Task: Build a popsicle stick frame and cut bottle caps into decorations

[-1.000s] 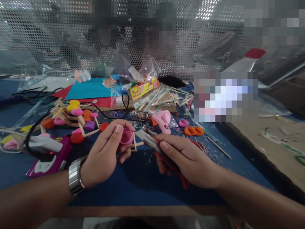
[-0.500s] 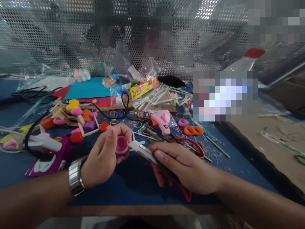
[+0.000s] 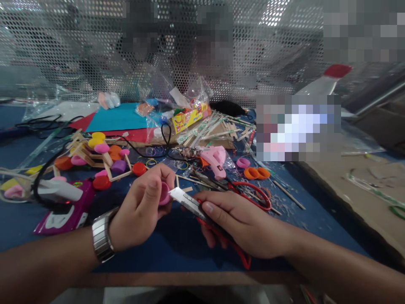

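My left hand (image 3: 137, 209), wearing a metal watch band, is closed on a small pink round cap (image 3: 164, 194), its hollow side turned partly to the right. My right hand (image 3: 237, 219) grips a utility knife (image 3: 191, 202) with a silver front and red lower parts that run below the palm. The bright blade tip points left and meets or nearly meets the cap's rim; contact cannot be told. Just beyond my hands, red-handled scissors (image 3: 253, 186) and a pink glue gun (image 3: 215, 158) lie on the blue table (image 3: 152, 257).
On the left stand a stick-and-cap construction (image 3: 109, 158) and a purple device (image 3: 65, 211) with a cable. Orange rings (image 3: 257, 173) and thin sticks lie to the right. Coloured sheets (image 3: 122, 117), plastic bags and a mesh screen (image 3: 95, 50) are behind; cardboard (image 3: 354, 181) lies at right.
My left hand has shifted slightly right and turned the pink cap, so less of its opening shows. The knife has moved slightly left, its blade now catching more light.
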The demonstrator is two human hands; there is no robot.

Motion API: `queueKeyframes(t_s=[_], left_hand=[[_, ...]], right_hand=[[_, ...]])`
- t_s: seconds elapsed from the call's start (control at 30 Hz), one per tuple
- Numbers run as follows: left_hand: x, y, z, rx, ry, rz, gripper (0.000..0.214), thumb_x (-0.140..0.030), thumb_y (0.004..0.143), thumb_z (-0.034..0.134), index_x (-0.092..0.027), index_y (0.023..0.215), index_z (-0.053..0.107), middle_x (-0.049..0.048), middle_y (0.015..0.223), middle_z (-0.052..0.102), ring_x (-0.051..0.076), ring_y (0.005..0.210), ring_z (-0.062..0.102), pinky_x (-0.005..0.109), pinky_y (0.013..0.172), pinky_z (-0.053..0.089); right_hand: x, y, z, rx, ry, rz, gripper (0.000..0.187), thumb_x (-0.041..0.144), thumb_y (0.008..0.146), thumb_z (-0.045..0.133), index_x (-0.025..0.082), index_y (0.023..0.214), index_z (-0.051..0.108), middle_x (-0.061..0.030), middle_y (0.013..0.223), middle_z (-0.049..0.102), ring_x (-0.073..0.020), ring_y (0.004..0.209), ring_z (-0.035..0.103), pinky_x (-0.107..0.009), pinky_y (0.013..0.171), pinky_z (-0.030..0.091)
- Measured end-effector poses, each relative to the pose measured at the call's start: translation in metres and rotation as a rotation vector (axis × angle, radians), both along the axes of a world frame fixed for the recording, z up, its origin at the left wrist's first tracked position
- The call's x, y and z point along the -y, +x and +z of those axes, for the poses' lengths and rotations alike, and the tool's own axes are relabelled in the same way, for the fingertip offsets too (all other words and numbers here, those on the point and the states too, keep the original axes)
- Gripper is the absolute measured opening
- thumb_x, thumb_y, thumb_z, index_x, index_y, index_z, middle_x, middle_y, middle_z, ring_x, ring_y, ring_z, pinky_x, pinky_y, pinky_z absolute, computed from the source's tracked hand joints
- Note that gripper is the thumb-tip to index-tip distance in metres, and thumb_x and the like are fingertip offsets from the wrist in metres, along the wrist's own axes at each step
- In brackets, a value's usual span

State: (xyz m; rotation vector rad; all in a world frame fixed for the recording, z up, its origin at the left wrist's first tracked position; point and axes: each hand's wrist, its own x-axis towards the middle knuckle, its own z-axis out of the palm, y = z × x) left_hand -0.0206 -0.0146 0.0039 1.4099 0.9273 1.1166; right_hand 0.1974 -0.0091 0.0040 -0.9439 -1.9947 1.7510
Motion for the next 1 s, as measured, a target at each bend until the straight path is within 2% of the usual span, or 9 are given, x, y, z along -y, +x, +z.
queueKeyframes(t_s=[0.33, 0.5, 0.67, 0.8, 1.0], left_hand=[[-0.0005, -0.0028, -0.0002, -0.166, 0.078, 0.011, 0.058, -0.074, 0.098, 0.034, -0.021, 0.080, 0.049, -0.0041, 0.060, 0.042, 0.011, 0.050, 0.036, 0.024, 0.043, 0.029], [-0.0020, -0.0043, -0.0007, -0.233, 0.119, 0.016, 0.059, -0.073, 0.100, 0.030, -0.021, 0.079, 0.048, -0.0041, 0.060, 0.043, 0.012, 0.050, 0.037, 0.025, 0.044, 0.031], [-0.0018, -0.0059, -0.0014, -0.286, 0.137, 0.011, 0.059, -0.072, 0.101, 0.028, -0.021, 0.078, 0.048, -0.0046, 0.060, 0.042, 0.012, 0.051, 0.036, 0.026, 0.045, 0.030], [-0.0026, -0.0063, -0.0030, -0.313, 0.165, 0.001, 0.059, -0.071, 0.102, 0.027, -0.021, 0.079, 0.047, -0.0053, 0.060, 0.040, 0.012, 0.050, 0.035, 0.027, 0.046, 0.031], [-0.0036, -0.0075, -0.0050, -0.381, 0.209, 0.047, 0.057, -0.067, 0.104, 0.026, -0.021, 0.080, 0.048, -0.0036, 0.061, 0.045, 0.012, 0.051, 0.040, 0.028, 0.048, 0.032]], right_hand=[[-0.0004, -0.0013, 0.0023, 0.052, 0.010, 0.001, 0.043, 0.050, 0.110, 0.033, 0.017, 0.110, 0.061, 0.0003, 0.068, 0.066, -0.0089, 0.048, 0.051, -0.020, 0.049, 0.044], [-0.0010, -0.0015, 0.0016, 0.064, 0.003, 0.006, 0.040, 0.046, 0.111, 0.033, 0.017, 0.101, 0.059, -0.0001, 0.069, 0.067, -0.0080, 0.048, 0.051, -0.018, 0.048, 0.043], [-0.0015, -0.0017, 0.0035, 0.057, -0.042, 0.008, 0.037, 0.042, 0.111, 0.032, 0.018, 0.096, 0.056, -0.0002, 0.069, 0.066, -0.0075, 0.049, 0.051, -0.017, 0.049, 0.044], [-0.0023, -0.0014, 0.0047, 0.043, -0.155, 0.035, 0.035, 0.042, 0.111, 0.029, 0.020, 0.099, 0.053, 0.0014, 0.067, 0.064, -0.0074, 0.046, 0.049, -0.016, 0.044, 0.040], [-0.0012, -0.0031, 0.0038, 0.103, 0.035, 0.015, 0.035, 0.038, 0.110, 0.032, 0.019, 0.089, 0.054, -0.0009, 0.069, 0.067, -0.0078, 0.051, 0.055, -0.016, 0.050, 0.045]])
